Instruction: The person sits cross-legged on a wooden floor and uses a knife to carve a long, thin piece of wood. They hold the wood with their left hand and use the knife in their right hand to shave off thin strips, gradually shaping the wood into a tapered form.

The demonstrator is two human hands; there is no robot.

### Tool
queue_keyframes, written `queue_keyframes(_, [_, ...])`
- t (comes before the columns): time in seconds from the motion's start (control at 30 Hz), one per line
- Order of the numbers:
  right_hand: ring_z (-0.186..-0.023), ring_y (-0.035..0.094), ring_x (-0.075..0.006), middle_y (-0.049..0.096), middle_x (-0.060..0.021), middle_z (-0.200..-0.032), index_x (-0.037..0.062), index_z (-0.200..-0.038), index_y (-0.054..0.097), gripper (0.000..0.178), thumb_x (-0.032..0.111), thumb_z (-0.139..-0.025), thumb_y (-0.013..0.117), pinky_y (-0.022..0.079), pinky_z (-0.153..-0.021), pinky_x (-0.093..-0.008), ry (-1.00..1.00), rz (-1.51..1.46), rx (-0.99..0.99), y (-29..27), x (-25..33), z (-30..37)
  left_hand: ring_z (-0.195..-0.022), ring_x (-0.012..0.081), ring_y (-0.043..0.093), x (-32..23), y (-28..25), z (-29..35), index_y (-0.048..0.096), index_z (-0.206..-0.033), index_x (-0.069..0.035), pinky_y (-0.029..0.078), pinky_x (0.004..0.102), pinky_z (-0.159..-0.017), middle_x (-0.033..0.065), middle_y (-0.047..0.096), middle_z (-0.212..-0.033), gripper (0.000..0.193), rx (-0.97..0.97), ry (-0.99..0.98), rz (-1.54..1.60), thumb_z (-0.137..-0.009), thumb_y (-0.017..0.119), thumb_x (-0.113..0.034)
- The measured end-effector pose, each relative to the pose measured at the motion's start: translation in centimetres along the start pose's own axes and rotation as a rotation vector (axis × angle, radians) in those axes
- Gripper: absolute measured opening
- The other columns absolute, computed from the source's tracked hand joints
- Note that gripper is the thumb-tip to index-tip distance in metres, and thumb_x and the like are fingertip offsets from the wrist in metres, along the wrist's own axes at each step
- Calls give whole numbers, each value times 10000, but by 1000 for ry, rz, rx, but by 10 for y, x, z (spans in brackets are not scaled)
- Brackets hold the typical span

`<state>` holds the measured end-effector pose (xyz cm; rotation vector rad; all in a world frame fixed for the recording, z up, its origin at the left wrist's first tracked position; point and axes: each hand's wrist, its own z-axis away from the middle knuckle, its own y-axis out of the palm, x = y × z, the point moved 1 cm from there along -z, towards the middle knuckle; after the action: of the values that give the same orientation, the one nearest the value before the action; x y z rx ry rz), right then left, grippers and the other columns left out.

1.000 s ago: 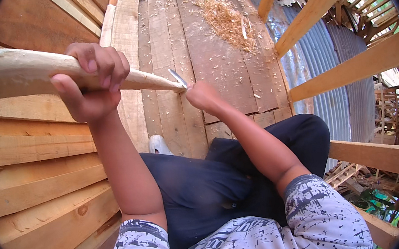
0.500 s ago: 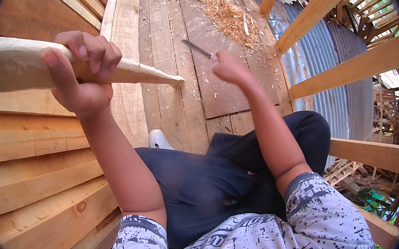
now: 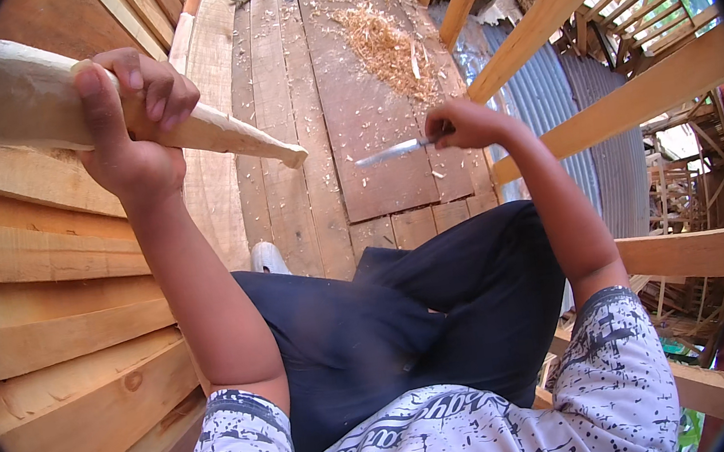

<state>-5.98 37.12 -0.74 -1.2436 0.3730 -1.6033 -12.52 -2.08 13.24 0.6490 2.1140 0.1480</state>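
Observation:
A long, pale piece of carved wood (image 3: 226, 132), thick at the far left and narrowing to a small knob at its right end, is gripped by my left hand (image 3: 135, 118). Fingers wrap over its top and the thumb presses along the near side. My right hand (image 3: 464, 124) is closed around the handle of a knife (image 3: 389, 152), most of the handle being hidden by the fingers. Its blade points left over the plank floor, apart from the wood.
Curled wood shavings (image 3: 386, 49) lie heaped on the plank floor (image 3: 389, 189), with chips scattered around. Stacked boards (image 3: 62, 336) line the left side. Timber rails (image 3: 679, 105) stand at the right, with corrugated metal sheets (image 3: 545, 107) beyond. A pale shoe (image 3: 268, 259) shows near my legs.
My right hand has moved right and slightly nearer with the knife, whose blade has swung from pointing up-left to pointing left. My left hand still grips the wood; the view has shifted slightly.

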Motion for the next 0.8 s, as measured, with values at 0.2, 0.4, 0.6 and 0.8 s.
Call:
queue_keyframes(0.2, [-743, 671, -177, 721, -85, -836, 24, -910, 708, 261, 84, -690, 837, 531, -700, -337, -87, -139, -20, 68, -52, -15, -528, 107, 282, -4, 2, 1, 423, -816, -126, 265, 268, -549, -13, 312, -617, 438, 14, -14, 11, -996, 468, -523])
queue_keyframes(0.4, [-832, 680, -294, 711, -135, -866, 55, -919, 733, 221, 106, -713, 795, 523, -734, -382, 5, -139, -185, 84, -70, -58, -532, 110, 282, -7, -3, 3, 427, -821, -127, 271, 269, -551, -15, 302, -624, 421, -22, 4, 12, -1004, 451, -506])
queue_keyframes(0.6, [-819, 691, -246, 728, -122, -886, 31, -939, 732, 146, 41, -794, 730, 530, -747, -351, 64, -144, -563, 59, -90, -59, -545, 111, 289, -2, -5, 2, 432, -825, -132, 279, 269, -556, -12, 306, -637, 419, 17, 10, 7, -1005, 443, -511])
queue_keyframes(0.8, [-839, 692, -216, 737, -114, -891, -1, -931, 732, 168, 19, -770, 773, 536, -766, -323, -205, -206, -20, 82, -41, -62, -544, 108, 288, -4, -9, 3, 433, -824, -136, 285, 265, -559, -13, 308, -638, 414, 36, 24, -53, -1002, 448, -510])
